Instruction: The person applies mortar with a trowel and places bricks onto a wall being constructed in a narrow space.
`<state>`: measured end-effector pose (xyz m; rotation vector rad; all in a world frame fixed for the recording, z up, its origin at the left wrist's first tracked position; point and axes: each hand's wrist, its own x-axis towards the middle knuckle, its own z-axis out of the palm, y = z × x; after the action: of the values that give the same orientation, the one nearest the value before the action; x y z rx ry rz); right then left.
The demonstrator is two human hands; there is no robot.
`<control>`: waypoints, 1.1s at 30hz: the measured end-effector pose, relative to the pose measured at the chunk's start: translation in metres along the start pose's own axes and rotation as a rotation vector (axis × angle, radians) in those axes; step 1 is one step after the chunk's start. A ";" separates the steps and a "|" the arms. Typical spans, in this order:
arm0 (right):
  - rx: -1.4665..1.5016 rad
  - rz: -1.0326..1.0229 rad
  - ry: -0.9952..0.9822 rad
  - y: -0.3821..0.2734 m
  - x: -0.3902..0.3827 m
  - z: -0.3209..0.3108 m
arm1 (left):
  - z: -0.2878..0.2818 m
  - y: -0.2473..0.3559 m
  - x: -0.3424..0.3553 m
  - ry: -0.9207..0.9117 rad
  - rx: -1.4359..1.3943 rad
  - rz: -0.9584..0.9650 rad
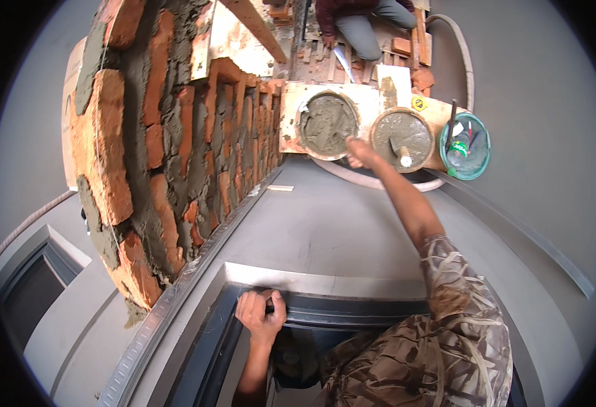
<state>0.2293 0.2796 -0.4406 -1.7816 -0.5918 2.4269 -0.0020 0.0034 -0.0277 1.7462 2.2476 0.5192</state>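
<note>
My right hand [360, 153] reaches far forward, its fingers closed at the near right rim of a round tub of grey mortar [326, 123]. What it grips, if anything, is hidden behind the fingers. My left hand [261, 313] is curled over the dark window frame [339, 306] close to me. To the right of the mortar tub, a second tub of wetter grey mix [416, 132] has a trowel [401, 153] in it, its pale handle end facing me. On the left rises a brick wall [169, 142] with grey mortar between its courses.
A teal bucket [486, 152] at the right holds a plastic bottle [457, 153] and tools. Boards [291, 112] lie under the tubs. Beyond them another person [360, 34] crouches near a handsaw [344, 64]. A pale hose [465, 54] curves behind the tubs. A metal straightedge [135, 359] runs along the wall's base.
</note>
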 end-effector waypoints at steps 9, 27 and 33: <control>-0.196 0.147 -0.147 -0.038 -0.097 0.022 | 0.003 -0.004 -0.009 0.007 -0.008 -0.033; -0.929 -0.516 0.210 0.002 0.065 0.053 | -0.003 -0.001 0.005 -0.044 -0.014 0.026; -0.552 0.069 0.018 -0.033 -0.039 0.031 | -0.001 -0.004 -0.010 0.010 -0.023 -0.001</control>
<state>0.2077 0.2907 -0.3857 -2.0227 -1.3236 2.4462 -0.0035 -0.0070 -0.0287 1.7352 2.2401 0.5524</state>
